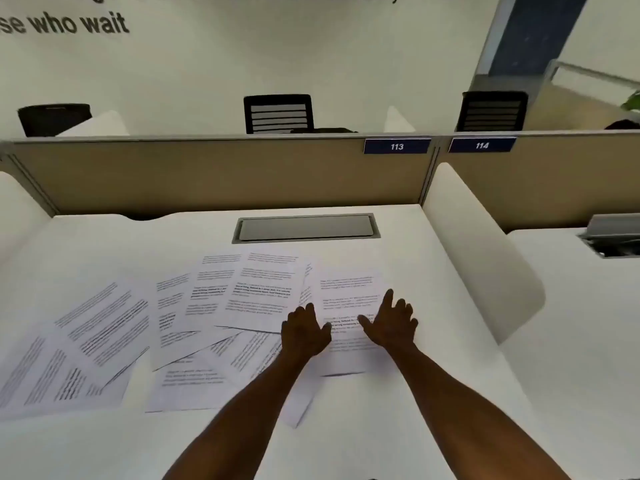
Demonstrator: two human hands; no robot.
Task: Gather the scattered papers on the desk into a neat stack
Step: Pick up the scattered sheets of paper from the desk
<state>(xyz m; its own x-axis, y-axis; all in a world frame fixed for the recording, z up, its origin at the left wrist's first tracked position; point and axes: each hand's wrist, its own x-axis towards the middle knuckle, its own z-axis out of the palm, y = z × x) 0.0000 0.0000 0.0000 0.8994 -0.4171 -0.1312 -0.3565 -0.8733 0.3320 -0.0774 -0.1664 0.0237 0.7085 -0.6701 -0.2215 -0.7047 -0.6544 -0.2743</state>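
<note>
Both hands reach out over the white desk (398,233) with nothing grasped in either; the left hand (304,332) lies palm down with its fingers loosely curled, resting at the left edge of the rightmost sheet (349,299) where that sheet meets the overlapping pile; the right hand (391,323) is spread wide, fingers fanned and thumb pointing inward, over the right half of the same sheet, though whether the palm presses the paper or hovers just above it cannot be told; the two thumbs are near each other but apart. The scattered papers (194,306) are printed pages lying flat across the near middle and left of the desk, overlapping at skewed angles; a tilted group (86,334) fans out at the far left, and a few sheets (194,379) lie nearer the person, partly covered by the left forearm. Behind the papers a grey cable hatch (306,228) is set flush in the desk; beyond it stands a tan partition (214,171) carrying blue number plates reading 113 (397,146) and 114 (482,145); a white curved side divider (481,251) bounds the desk on the right; black chair backs (278,114) show above the partition.
</note>
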